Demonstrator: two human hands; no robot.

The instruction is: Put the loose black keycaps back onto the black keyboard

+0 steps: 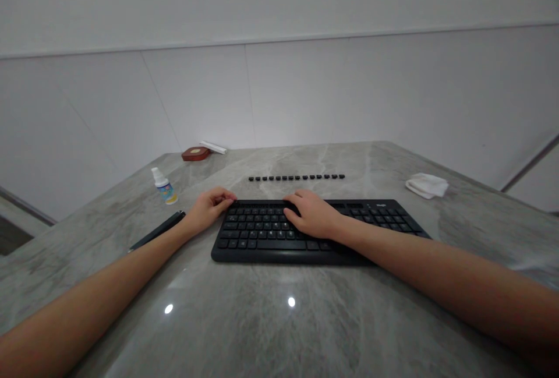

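Observation:
A black keyboard (279, 254) lies on the grey marbled table, its top key row looking bare where it shows. At its upper left corner is my left hand (208, 210), thumb and fingertips pinched together. Whatever sits between those fingertips is too small to make out. My right hand (315, 215) rests palm down across the upper middle of the keys, thumb apart from the fingers, hiding part of the keyboard. Behind the keyboard runs a straight row of small black keycaps (297, 177).
To the left stand a white spray bottle (165, 187) and a dark pen-like object (158, 230), partly behind my left forearm. A reddish-brown box (195, 154) and a white strip (213, 147) lie at the back. A folded white cloth (427, 186) lies right. A wall (305, 92) borders the table.

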